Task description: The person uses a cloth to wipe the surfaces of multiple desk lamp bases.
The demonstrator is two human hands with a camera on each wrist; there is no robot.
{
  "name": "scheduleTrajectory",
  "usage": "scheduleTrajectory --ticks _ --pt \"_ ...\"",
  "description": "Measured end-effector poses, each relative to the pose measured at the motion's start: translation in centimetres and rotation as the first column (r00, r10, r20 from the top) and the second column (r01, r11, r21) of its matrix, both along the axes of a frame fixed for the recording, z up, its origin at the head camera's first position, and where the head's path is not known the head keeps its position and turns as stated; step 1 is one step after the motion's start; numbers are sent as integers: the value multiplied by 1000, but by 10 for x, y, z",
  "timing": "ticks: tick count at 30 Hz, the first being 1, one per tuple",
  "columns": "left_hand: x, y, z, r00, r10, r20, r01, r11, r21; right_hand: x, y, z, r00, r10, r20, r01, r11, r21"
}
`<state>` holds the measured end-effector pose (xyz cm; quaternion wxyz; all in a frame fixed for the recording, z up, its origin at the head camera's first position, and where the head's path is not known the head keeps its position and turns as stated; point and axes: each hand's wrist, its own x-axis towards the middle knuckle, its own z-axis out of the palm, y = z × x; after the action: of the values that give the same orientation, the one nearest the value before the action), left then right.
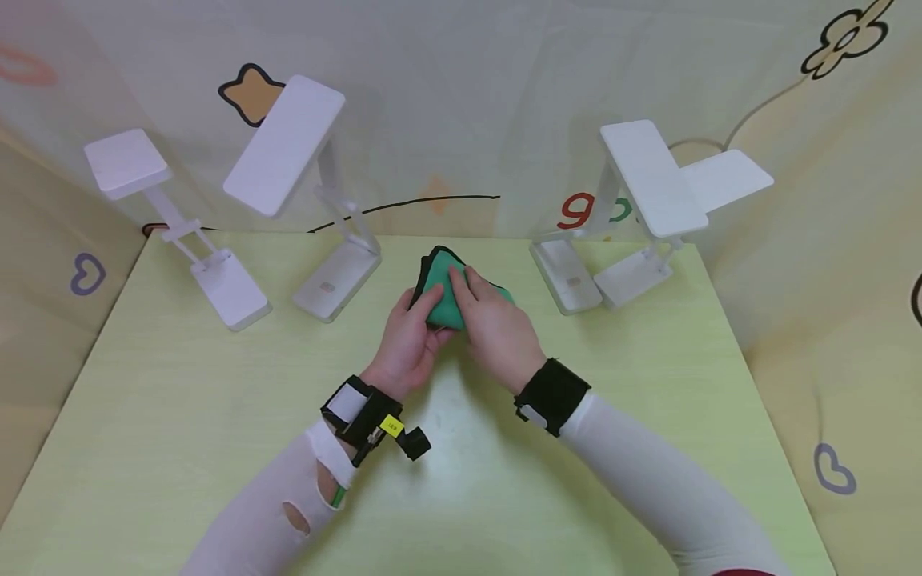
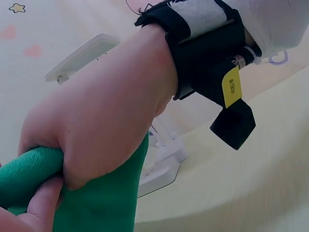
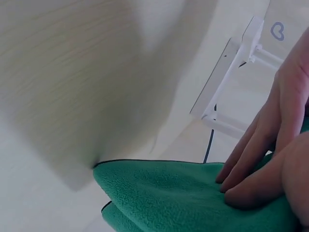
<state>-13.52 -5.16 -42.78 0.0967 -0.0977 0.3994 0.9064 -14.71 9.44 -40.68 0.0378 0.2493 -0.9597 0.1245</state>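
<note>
A folded green cloth (image 1: 445,298) with black edging is held between both hands near the back middle of the table. My left hand (image 1: 405,346) pinches its left side, thumb on top and fingers beneath. From the right, my right hand (image 1: 504,332) grips the same cloth, its index and middle fingers stretched over the top. In the left wrist view, the right hand (image 2: 104,108) bends over the green cloth (image 2: 104,208), partly hiding it. Loose folded layers of the cloth (image 3: 164,193) hang out past the fingertips in the right wrist view.
Two white desk lamps (image 1: 229,290) (image 1: 337,276) stand at the back left of the light yellow-green table (image 1: 461,488). Two more white lamps (image 1: 567,276) (image 1: 634,278) stand close together at the back right. A printed curtain (image 1: 461,96) hangs behind.
</note>
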Motion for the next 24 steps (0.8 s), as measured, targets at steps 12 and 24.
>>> scheduleTrajectory --ticks 12,24 --pt "-23 -73 -8 993 94 -64 -109 948 -298 -20 20 15 988 -54 146 72 990 -121" --pt "-100 -171 4 971 -87 -221 -154 478 -865 -29 25 23 987 -18 157 44 985 -166"
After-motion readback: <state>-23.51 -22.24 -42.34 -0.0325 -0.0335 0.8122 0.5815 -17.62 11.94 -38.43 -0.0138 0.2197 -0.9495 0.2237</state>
